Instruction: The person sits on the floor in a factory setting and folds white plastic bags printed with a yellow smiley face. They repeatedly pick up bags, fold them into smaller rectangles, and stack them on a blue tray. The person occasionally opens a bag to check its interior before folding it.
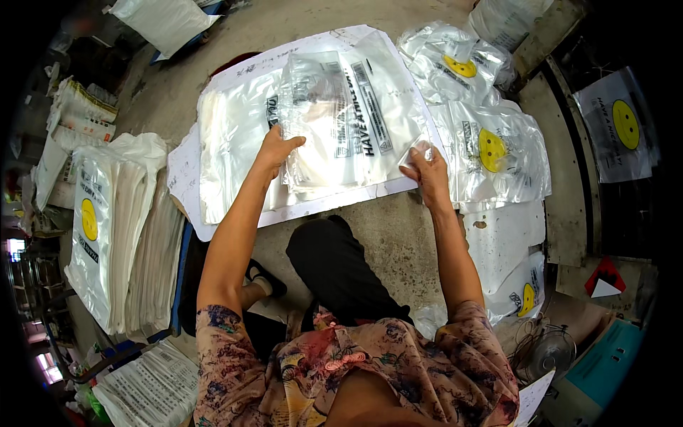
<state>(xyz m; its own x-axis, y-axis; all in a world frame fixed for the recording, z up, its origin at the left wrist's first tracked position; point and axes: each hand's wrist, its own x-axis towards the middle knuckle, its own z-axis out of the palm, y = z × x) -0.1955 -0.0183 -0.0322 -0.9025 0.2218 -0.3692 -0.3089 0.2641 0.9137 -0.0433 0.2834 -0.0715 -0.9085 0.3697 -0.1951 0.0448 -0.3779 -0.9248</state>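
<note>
Clear printed plastic bags (240, 155) lie flat on a white board (288, 215) before me. A folded part of the clear plastic (315, 112) overlaps the middle of them. My left hand (279, 151) is at the left edge of this folded part, thumb stretched out over the plastic; whether it grips the film I cannot tell. At the board's right front corner, my right hand (427, 169) pinches the corner of a clear bag between thumb and fingers. Black printing runs across the bags between my hands.
Right of the board lie more clear bags with yellow smiley faces (493, 152). At the left, a tall stack of plastic bags (120, 235) stands on a blue-edged cart (180, 277). A metal fan-like object (552, 349) sits at the lower right. My knee (333, 256) is close to the board's front edge.
</note>
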